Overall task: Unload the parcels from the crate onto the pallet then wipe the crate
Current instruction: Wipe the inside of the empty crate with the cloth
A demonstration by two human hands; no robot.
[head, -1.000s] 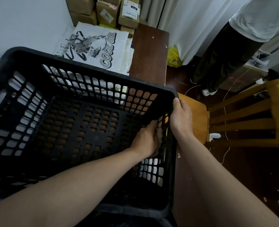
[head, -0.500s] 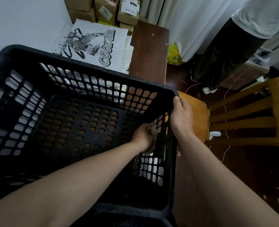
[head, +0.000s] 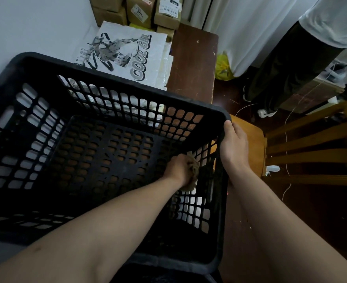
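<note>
Head view, logged near to far. Left forearm (head: 107,231) enters from near-left and crosses the crate (head: 222,221) diagonally toward its right wall. No parcel shows inside the crate, so unloading is judged done and the wiping step is the one in hand. Left hand (head: 177,170) is down inside, low on the inner face of the right wall, close to where wall meets floor. Its fingers are curled round a bunched tan cloth (head: 193,170) and press it on the lattice. Right hand (head: 233,148) is just outside the same wall, slightly farther off, clamped on the rim near the far-right corner. The thumb lies over the top edge and the fingers go down the outer side, mostly hidden. Key relation: the two hands sit on opposite faces of one wall, which runs near-to-far, with the cloth at about its mid-length. Judgement: a stroke would follow that wall's line. Floor, far wall and left wall all lie leftward of the cloth, so they are work for the left hand while the right one braces. Past the far rim a white mailer (head: 125,56) lies flat beside a brown platform (head: 191,64), with cardboard boxes (head: 140,11) stacked behind. A wooden chair (head: 311,144) and a second person (head: 286,64) are off right.
</note>
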